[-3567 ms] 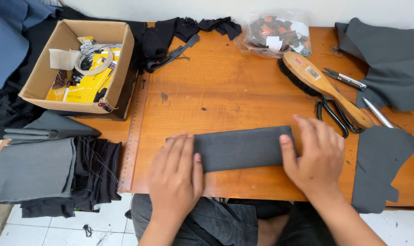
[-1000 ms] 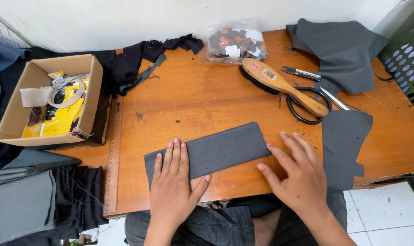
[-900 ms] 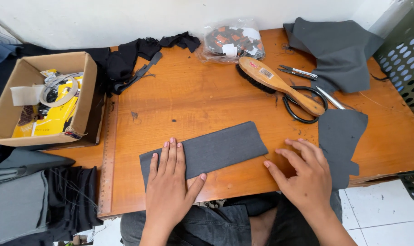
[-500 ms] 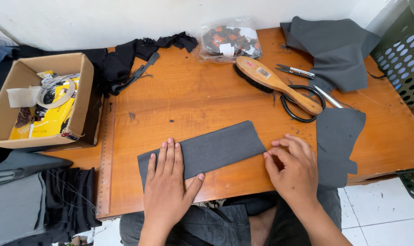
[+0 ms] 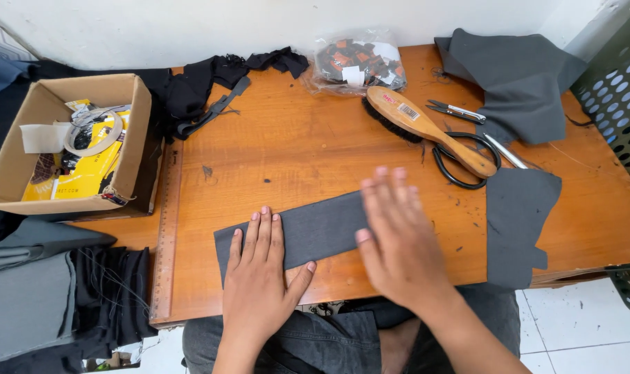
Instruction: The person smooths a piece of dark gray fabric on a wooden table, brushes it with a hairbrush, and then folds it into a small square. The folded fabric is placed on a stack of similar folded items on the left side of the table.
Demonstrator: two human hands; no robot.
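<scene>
**On the wooden worktable, two flat hands over a grey fabric strip**

Near the front edge of the wooden table [image 5: 308, 149] lies a long strip of dark grey fabric [image 5: 318, 228], slightly slanted, its left end lower than its right. The left hand [image 5: 259, 284] rests palm down on the strip's left part, fingers straight and close together, thumb spread to the side; it grips nothing. The right hand [image 5: 398, 242] is spread open and flat over the strip's right end, hiding that end; it is blurred, so whether it presses on the cloth or hovers just above it cannot be told.

Along the table's left side runs a wooden ruler [image 5: 166, 235], just left of the strip. Beyond it stands an open cardboard box [image 5: 138, 149] holding yellow packets and a roll of tape. Black fabric scraps [image 5: 211, 86] are heaped at the table's back edge, and a clear plastic bag of small dark pieces [image 5: 356, 62] sits beside them. A wooden-handled brush [image 5: 426, 128] lies diagonally to the right of the bag, its handle end over the loops of black-handled scissors [image 5: 460, 163]. A small metal thread snip [image 5: 457, 111] lies just beyond. A large grey cloth [image 5: 516, 83] covers the back right corner, and a cut grey fabric piece [image 5: 519, 221] hangs over the front right edge. Folded grey and black cloth [image 5: 45, 305] is stacked left of the table.
</scene>
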